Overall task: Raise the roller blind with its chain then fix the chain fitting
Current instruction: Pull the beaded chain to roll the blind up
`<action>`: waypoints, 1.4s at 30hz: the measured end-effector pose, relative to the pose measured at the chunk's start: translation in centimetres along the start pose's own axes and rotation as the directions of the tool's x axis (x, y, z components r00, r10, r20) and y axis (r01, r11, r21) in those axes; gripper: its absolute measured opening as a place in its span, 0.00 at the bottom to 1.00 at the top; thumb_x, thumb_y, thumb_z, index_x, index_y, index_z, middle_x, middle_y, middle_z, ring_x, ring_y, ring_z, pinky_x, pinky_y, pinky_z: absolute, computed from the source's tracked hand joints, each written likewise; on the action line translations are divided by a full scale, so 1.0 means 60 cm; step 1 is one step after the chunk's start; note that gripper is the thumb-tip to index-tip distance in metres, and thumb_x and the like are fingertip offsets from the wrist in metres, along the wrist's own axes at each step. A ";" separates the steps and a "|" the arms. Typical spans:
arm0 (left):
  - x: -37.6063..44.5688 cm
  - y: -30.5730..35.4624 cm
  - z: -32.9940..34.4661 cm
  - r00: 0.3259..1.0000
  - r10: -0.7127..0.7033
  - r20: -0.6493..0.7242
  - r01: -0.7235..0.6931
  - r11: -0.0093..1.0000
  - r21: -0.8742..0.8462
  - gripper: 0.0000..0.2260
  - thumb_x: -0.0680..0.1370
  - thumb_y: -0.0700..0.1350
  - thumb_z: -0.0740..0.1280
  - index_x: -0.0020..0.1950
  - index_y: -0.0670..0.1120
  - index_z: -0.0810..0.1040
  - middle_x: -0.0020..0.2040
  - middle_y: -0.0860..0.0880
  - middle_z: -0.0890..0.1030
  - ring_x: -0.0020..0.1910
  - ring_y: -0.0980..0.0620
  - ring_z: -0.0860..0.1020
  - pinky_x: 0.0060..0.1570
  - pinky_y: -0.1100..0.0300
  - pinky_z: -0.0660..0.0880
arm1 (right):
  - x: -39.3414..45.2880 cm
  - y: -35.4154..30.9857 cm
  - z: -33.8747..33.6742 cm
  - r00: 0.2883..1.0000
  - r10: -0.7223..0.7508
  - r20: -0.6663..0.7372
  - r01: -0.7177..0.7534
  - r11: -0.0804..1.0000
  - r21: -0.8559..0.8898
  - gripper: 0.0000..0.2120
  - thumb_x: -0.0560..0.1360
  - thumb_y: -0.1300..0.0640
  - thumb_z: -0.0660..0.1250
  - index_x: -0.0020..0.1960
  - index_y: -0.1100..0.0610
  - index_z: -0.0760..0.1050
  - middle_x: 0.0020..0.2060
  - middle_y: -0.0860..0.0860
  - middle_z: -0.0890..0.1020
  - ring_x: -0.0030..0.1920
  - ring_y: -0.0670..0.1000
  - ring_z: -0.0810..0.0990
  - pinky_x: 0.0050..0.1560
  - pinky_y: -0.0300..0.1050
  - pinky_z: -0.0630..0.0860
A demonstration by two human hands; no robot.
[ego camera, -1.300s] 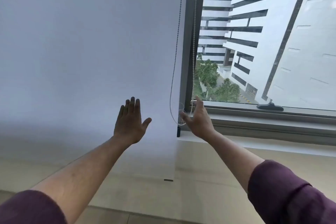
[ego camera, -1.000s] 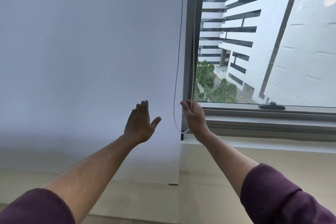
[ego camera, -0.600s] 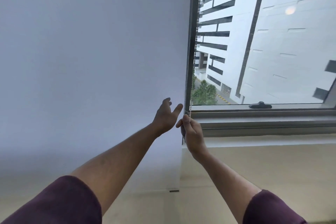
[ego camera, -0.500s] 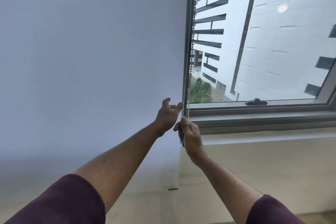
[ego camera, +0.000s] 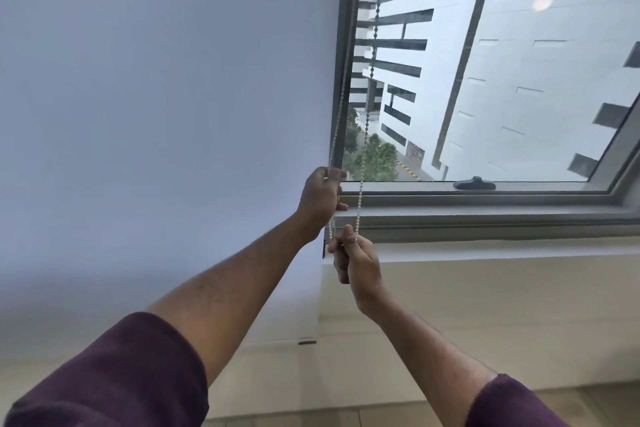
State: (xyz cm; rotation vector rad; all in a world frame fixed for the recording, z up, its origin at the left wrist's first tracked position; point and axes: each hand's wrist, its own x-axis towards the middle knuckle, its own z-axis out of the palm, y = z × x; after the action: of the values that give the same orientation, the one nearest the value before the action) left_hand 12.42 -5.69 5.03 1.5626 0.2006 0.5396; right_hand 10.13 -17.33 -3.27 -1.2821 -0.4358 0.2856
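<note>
Because the bead chain (ego camera: 372,55) forms a closed loop with two runs, each hand takes a separate run in the head view, the only view supplied. The left hand (ego camera: 320,199), at roughly 12 o'clock from the right hand, is closed around the left run where it hangs along the edge of the roller blind (ego camera: 156,114), thumb and forefinger curled over the beads. The right hand (ego camera: 356,262), lower and slightly toward 4 o'clock from the left, pinches the right run between thumb and fingertips; that run rises toward 12 o'clock in front of the glass and leaves the frame at the top.

Staggering the hands, one high and one low, suits a hand-over-hand pull: judged from the posture, one run is to be drawn down while the other feeds upward.

The blind fabric is fully lowered. Its bottom bar (ego camera: 306,341) sits at about 6 o'clock from the hands, below the window sill (ego camera: 485,218) and against the wall, so the raising step is judged not yet advanced. A small dark part (ego camera: 325,246) shows at the frame edge between the hands; whether it is the chain fitting cannot be told. The window handle (ego camera: 474,184) lies at 3 o'clock, well apart from both hands and outside the work.
</note>
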 end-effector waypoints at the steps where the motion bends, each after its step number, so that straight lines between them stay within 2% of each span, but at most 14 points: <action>1: 0.001 -0.002 0.003 0.998 0.033 -0.060 -0.030 0.999 0.043 0.14 0.86 0.47 0.55 0.48 0.44 0.75 0.32 0.50 0.71 0.24 0.58 0.69 0.28 0.60 0.72 | 0.002 -0.003 -0.007 1.000 0.022 -0.001 -0.022 1.000 0.011 0.24 0.87 0.49 0.54 0.37 0.57 0.74 0.21 0.46 0.62 0.22 0.45 0.56 0.23 0.35 0.55; 3: -0.001 -0.014 0.006 0.983 0.132 -0.125 -0.109 0.979 0.174 0.17 0.86 0.47 0.54 0.40 0.47 0.70 0.31 0.50 0.70 0.21 0.59 0.67 0.26 0.64 0.66 | 0.008 -0.008 -0.020 0.998 0.068 -0.002 -0.068 0.997 0.036 0.22 0.87 0.49 0.55 0.38 0.57 0.74 0.23 0.46 0.61 0.23 0.45 0.55 0.24 0.36 0.54; 5: -0.008 -0.031 0.004 0.960 0.252 -0.121 -0.198 0.918 0.344 0.17 0.86 0.47 0.54 0.38 0.49 0.67 0.31 0.51 0.72 0.24 0.61 0.71 0.27 0.69 0.66 | 0.014 -0.014 -0.029 0.996 0.089 0.005 -0.089 0.995 0.047 0.19 0.86 0.51 0.59 0.39 0.56 0.75 0.24 0.46 0.61 0.24 0.46 0.56 0.25 0.37 0.55; 7: -0.013 -0.045 0.002 0.941 0.311 -0.133 -0.238 0.889 0.392 0.17 0.86 0.47 0.55 0.37 0.51 0.66 0.30 0.53 0.72 0.27 0.64 0.73 0.29 0.72 0.67 | 0.021 -0.021 -0.036 0.995 0.095 0.019 -0.096 0.994 0.059 0.16 0.84 0.52 0.62 0.39 0.55 0.76 0.24 0.45 0.62 0.24 0.46 0.58 0.26 0.39 0.56; 10: -0.012 -0.060 0.000 0.923 0.355 -0.147 -0.261 0.860 0.439 0.17 0.86 0.48 0.54 0.37 0.55 0.65 0.31 0.55 0.70 0.30 0.64 0.72 0.30 0.73 0.65 | 0.027 -0.029 -0.046 0.997 0.073 0.038 -0.075 0.996 0.040 0.13 0.78 0.48 0.68 0.38 0.52 0.77 0.25 0.45 0.63 0.25 0.47 0.58 0.28 0.40 0.56; 12: -0.005 -0.066 -0.002 0.927 0.340 -0.157 -0.245 0.869 0.431 0.18 0.86 0.50 0.53 0.37 0.52 0.66 0.31 0.54 0.70 0.29 0.59 0.70 0.30 0.70 0.63 | 0.031 -0.030 -0.052 0.998 0.049 0.043 -0.050 0.999 0.017 0.13 0.75 0.44 0.70 0.36 0.50 0.78 0.24 0.44 0.63 0.25 0.47 0.57 0.27 0.39 0.56; 16: 0.011 -0.067 -0.004 0.947 0.253 -0.198 -0.173 0.920 0.352 0.22 0.87 0.53 0.50 0.36 0.45 0.66 0.30 0.48 0.68 0.32 0.48 0.66 0.35 0.54 0.64 | 0.032 -0.029 -0.057 0.999 -0.009 0.052 0.011 0.999 -0.036 0.20 0.72 0.33 0.69 0.34 0.48 0.78 0.23 0.42 0.64 0.24 0.44 0.58 0.24 0.35 0.58; 19: 0.011 -0.089 -0.009 0.960 0.195 -0.200 -0.115 0.927 0.356 0.23 0.87 0.54 0.49 0.36 0.44 0.67 0.31 0.46 0.67 0.33 0.46 0.65 0.37 0.51 0.63 | 0.033 -0.038 -0.057 0.999 -0.043 0.031 0.045 0.998 -0.035 0.25 0.71 0.28 0.67 0.35 0.50 0.72 0.24 0.42 0.63 0.24 0.44 0.57 0.24 0.35 0.58; 23: -0.002 -0.128 -0.013 0.972 0.120 -0.201 -0.046 0.940 0.338 0.23 0.87 0.54 0.50 0.37 0.43 0.67 0.31 0.44 0.67 0.34 0.46 0.65 0.38 0.51 0.63 | 0.035 -0.065 -0.047 0.987 -0.126 0.095 0.132 0.990 -0.059 0.31 0.70 0.23 0.63 0.32 0.50 0.64 0.25 0.41 0.62 0.25 0.44 0.57 0.25 0.34 0.58; 27: -0.022 -0.156 -0.008 0.979 0.055 -0.198 0.004 0.958 0.286 0.22 0.87 0.53 0.50 0.38 0.43 0.68 0.31 0.45 0.67 0.32 0.48 0.65 0.36 0.53 0.64 | 0.035 -0.093 -0.031 0.976 -0.184 0.119 0.189 0.982 -0.028 0.37 0.74 0.27 0.57 0.35 0.63 0.64 0.25 0.42 0.62 0.25 0.44 0.57 0.24 0.34 0.57; 30: -0.045 -0.180 0.001 0.984 0.018 -0.179 0.032 0.962 0.271 0.21 0.87 0.52 0.51 0.38 0.44 0.67 0.28 0.49 0.68 0.28 0.51 0.64 0.33 0.55 0.64 | 0.035 -0.114 -0.014 0.971 -0.216 0.098 0.219 0.976 -0.012 0.28 0.82 0.37 0.52 0.34 0.58 0.65 0.25 0.46 0.62 0.24 0.44 0.57 0.23 0.36 0.57; 34: -0.064 -0.183 0.013 0.989 -0.013 -0.146 0.051 0.965 0.257 0.21 0.87 0.53 0.51 0.37 0.47 0.66 0.28 0.49 0.68 0.29 0.50 0.64 0.34 0.51 0.63 | 0.028 -0.119 0.008 0.959 -0.269 0.089 0.271 0.962 -0.014 0.24 0.88 0.49 0.50 0.35 0.57 0.62 0.28 0.52 0.60 0.25 0.44 0.57 0.24 0.37 0.56; 39: -0.071 -0.178 -0.003 0.990 -0.049 -0.132 0.084 0.960 0.269 0.22 0.87 0.55 0.51 0.38 0.45 0.67 0.28 0.48 0.68 0.29 0.49 0.64 0.32 0.53 0.63 | 0.032 -0.133 0.011 0.979 -0.177 0.100 0.175 0.984 0.025 0.18 0.88 0.51 0.51 0.45 0.56 0.71 0.25 0.45 0.65 0.25 0.46 0.60 0.28 0.45 0.56; 42: -0.078 -0.177 -0.011 0.986 -0.053 -0.159 0.097 0.954 0.285 0.21 0.86 0.55 0.51 0.39 0.44 0.67 0.32 0.45 0.67 0.34 0.47 0.64 0.36 0.50 0.63 | 0.052 -0.193 0.021 0.945 -0.266 0.188 0.252 0.963 0.097 0.15 0.88 0.52 0.53 0.50 0.56 0.74 0.26 0.42 0.67 0.26 0.45 0.62 0.29 0.44 0.58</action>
State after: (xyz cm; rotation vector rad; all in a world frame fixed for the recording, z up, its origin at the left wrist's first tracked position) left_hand 10.19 -6.36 -6.37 1.7935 0.4706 0.5869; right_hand 11.90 -17.95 8.63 -1.1153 -0.7531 0.2056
